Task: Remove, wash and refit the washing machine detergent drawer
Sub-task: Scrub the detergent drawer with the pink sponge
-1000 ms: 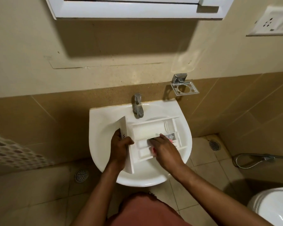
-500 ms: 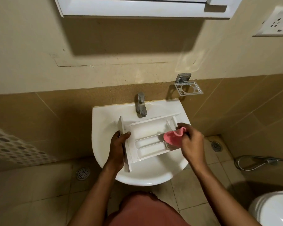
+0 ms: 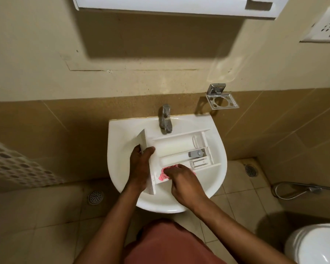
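Note:
The white detergent drawer (image 3: 179, 149) lies across the white sink (image 3: 118, 149), below the tap (image 3: 165, 119), its compartments facing up. My left hand (image 3: 140, 164) grips the drawer's front panel at the left end. My right hand (image 3: 181, 180) holds a pink cloth (image 3: 163, 176) and presses it into the near compartment, by the front panel. A small grey siphon cap (image 3: 195, 153) sits in the middle channel. Most of the cloth is hidden under my fingers.
A chrome holder (image 3: 222, 99) is fixed to the wall right of the tap. A toilet (image 3: 316, 244) stands at the lower right, a hand shower hose (image 3: 297, 189) beside it. Floor drains (image 3: 95, 197) lie left and right of the sink. A cabinet (image 3: 171, 4) hangs above.
My right hand carried the pink cloth from the drawer's right end to the near left compartment. My left hand kept its grip on the front panel.

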